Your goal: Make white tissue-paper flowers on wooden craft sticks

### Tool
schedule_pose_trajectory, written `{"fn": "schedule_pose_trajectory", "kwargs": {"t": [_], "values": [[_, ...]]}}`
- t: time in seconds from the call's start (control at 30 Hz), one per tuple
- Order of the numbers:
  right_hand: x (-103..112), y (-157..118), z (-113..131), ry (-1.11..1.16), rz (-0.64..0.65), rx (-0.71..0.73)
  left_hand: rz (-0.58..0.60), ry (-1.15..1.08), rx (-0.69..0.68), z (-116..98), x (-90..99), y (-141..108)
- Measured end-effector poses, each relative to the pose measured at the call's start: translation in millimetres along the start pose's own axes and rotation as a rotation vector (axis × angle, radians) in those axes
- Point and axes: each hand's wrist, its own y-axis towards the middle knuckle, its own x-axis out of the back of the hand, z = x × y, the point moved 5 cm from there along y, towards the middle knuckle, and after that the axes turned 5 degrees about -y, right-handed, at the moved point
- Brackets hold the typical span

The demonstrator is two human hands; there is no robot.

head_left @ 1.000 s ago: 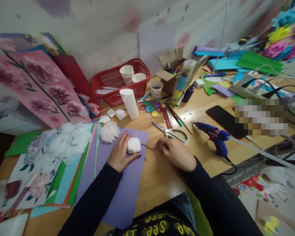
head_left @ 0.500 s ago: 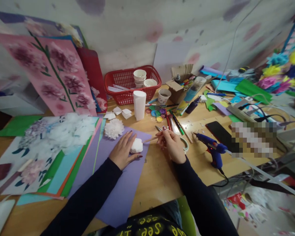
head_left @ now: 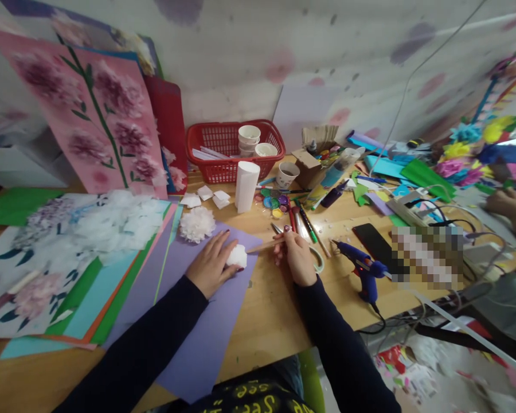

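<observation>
While I am guiding both hands over the table (head_left: 258, 327) from afar, the left hand (head_left: 208, 267) is cupping the white wad (head_left: 237, 257), its fingers lying along the far side and its thumb closing in from the near side. The white wad is resting on the purple sheet (head_left: 202, 338), near that sheet's right edge. With the right hand (head_left: 298, 259) I am pinching a thin stick (head_left: 264, 246) between closed fingertips, and its far end is pointing left at the wad; whether the tip is touching it, I cannot tell.

Just beyond the left hand, a ruffled white flower (head_left: 197, 224) is sitting on the purple sheet, and white paper squares (head_left: 221, 199) are lying farther back beside an upright white roll (head_left: 246, 187). Behind the roll, a red basket (head_left: 236, 169) is holding paper cups (head_left: 249, 135). The scissors (head_left: 319, 261) are lying partly hidden behind the right hand, while the blue glue gun (head_left: 363, 261) is resting to their right, near the black phone (head_left: 375, 244). At the far right, another person's hand (head_left: 509, 207) is reaching into view.
</observation>
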Motion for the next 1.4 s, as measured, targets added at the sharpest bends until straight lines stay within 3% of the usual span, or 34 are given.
{"fn": "schedule_pose_trajectory", "kwargs": {"t": [0.27, 0.67, 1.0, 1.1, 1.23, 1.4], "values": [[-2, 8, -4, -0.055, -0.001, -0.125, 0.001, 0.057, -0.011, -2, -0.6, 1], [-10, 3, -10, -0.065, -0.051, -0.083, 0.009, 0.099, -0.018, -2, -2.6, 3], [4, 5, 10, -0.031, -0.126, 0.039, -0.028, 0.023, -0.032, 0, 0.9, 2], [-2, 1, 8, -0.031, -0.095, 0.047, -0.152, 0.000, -0.096, -5, 14.7, -3], [-7, -3, 5, -0.050, -0.084, 0.069, -0.323, 0.018, -0.288, -23, 32.5, -14], [-6, -6, 6, -0.109, -0.117, 0.148, -0.320, 0.052, -0.401, -34, 32.2, -21]]}}
